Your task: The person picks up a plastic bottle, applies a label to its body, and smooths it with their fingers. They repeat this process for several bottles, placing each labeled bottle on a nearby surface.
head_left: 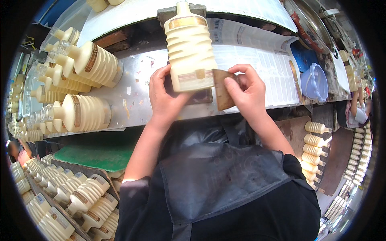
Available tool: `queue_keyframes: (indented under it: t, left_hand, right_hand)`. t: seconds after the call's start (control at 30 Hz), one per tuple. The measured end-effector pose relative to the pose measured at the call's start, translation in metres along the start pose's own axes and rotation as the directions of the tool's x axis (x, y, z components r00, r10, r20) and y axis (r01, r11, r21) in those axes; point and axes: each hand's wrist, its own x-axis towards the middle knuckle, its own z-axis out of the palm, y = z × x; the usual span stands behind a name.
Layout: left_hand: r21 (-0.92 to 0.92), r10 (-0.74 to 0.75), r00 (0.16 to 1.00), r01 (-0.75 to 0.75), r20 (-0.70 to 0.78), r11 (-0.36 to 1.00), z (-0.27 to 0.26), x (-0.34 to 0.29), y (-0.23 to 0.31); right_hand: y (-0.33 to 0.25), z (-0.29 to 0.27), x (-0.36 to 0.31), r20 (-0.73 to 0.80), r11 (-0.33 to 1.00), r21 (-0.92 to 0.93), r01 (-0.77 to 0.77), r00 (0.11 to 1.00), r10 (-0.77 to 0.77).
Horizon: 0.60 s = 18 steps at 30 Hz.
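A cream bottle point(189, 50) with wavy ridges lies in front of me, its neck pointing away and its base toward me. A gold band circles its shoulder, and a clear strip with a gold square runs across its lower part. My left hand point(167, 98) grips the base end from the left, the thumb below it. Between the thumb and fingers of my right hand point(250, 92) is a flat brown scraper-like piece point(222, 95), its edge against the bottle's lower right side. A dark support point(205, 96) shows partly under the bottle.
Several similar bottles point(90, 114) lie stacked on the metal table point(134, 102) at left. Label sheets point(257, 60) cover the right side, beside a light purple basket point(315, 83). More bottles point(86, 193) fill racks at lower left and right point(315, 140). Other people point(358, 110) are far off.
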Motion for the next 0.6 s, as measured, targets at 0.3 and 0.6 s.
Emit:
queue_keyframes:
  t: [0.3, 0.6]
  left_hand:
    - [0.341, 0.373, 0.924, -0.323, -0.089, 0.883, 0.007, 0.007, 0.033]
    - [0.404, 0.394, 0.913, -0.323, -0.104, 0.856, 0.011, 0.007, 0.043]
  right_hand:
    - [-0.048, 0.001, 0.002, 0.083, 0.932, -0.330, 0.150, 0.988, -0.130]
    - [-0.055, 0.002, 0.004, 0.057, 0.863, -0.458, 0.215, 0.975, -0.213]
